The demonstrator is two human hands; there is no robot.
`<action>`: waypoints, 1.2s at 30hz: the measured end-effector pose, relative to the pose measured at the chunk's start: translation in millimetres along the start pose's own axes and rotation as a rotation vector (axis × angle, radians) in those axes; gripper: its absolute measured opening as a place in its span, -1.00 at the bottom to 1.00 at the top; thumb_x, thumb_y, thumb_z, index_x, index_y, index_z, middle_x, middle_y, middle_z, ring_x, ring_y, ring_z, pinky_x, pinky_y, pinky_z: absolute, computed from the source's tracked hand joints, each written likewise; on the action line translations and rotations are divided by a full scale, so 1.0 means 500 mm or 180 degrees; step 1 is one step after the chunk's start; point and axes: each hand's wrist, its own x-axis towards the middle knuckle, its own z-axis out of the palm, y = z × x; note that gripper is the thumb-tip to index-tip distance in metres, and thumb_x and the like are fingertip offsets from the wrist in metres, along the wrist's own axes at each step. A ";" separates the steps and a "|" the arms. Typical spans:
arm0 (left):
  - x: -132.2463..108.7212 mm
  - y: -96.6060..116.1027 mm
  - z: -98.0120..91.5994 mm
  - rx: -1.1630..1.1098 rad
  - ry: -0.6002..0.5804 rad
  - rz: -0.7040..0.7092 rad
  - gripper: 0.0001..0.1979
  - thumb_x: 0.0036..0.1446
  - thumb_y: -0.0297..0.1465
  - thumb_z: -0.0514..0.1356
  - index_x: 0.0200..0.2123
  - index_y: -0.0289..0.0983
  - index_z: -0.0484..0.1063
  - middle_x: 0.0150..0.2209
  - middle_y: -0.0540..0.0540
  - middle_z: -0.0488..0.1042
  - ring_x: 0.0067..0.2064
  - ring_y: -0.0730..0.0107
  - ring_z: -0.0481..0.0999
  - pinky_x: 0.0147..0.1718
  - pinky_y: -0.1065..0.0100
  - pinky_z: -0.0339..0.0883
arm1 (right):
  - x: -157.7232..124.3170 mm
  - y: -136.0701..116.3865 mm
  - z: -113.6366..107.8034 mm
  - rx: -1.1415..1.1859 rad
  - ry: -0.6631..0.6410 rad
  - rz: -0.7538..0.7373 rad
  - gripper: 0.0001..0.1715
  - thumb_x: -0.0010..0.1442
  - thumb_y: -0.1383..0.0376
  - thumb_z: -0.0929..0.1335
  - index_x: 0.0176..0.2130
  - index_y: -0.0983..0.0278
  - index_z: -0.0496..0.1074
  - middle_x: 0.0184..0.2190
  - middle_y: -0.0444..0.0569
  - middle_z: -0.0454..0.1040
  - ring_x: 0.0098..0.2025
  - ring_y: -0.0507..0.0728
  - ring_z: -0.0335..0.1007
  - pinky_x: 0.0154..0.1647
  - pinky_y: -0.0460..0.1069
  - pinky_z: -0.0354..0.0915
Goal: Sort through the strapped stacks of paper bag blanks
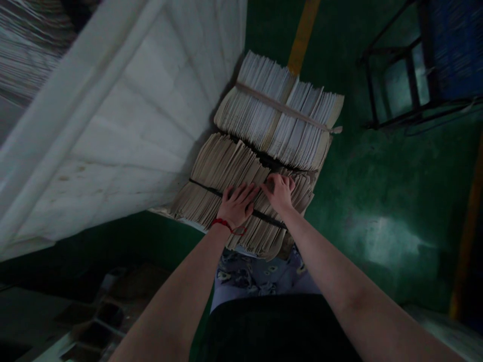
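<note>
Bin flanks brown bundle; left grip spread flat — right grip, can't tell.

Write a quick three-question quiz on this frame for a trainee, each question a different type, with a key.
1. Multiple choice: which wrist wears the red bracelet?
a) left
b) right
c) both

2. True or false: a pale strap runs across the far bundle.

3. Fill in the blank: the left hand lies on the ____.

Key:
1. a
2. True
3. near bundle
</note>
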 end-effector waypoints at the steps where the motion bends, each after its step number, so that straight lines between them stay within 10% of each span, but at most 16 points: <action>1: 0.000 0.000 -0.001 0.0002 -0.0012 0.0000 -0.43 0.34 -0.31 -0.03 0.37 0.06 -0.04 0.37 0.10 0.11 0.40 0.26 0.06 0.38 -0.04 -0.29 | 0.000 -0.005 0.006 -0.0065 0.0020 0.0071 -0.72 0.33 0.07 0.24 -0.09 0.17 0.35 -0.13 0.01 0.51 0.04 0.28 0.26 0.23 0.28 -0.05; 36: -0.001 -0.004 -0.005 -0.0041 -0.0116 0.0003 -0.40 0.32 -0.31 -0.02 0.38 0.07 -0.08 0.37 0.10 0.09 0.38 0.21 0.09 0.38 -0.06 -0.27 | -0.009 -0.028 0.020 -0.0337 0.0122 0.0397 -0.70 0.31 0.03 0.28 -0.23 0.12 0.50 0.00 0.03 0.34 0.13 0.31 0.14 0.30 0.37 -0.13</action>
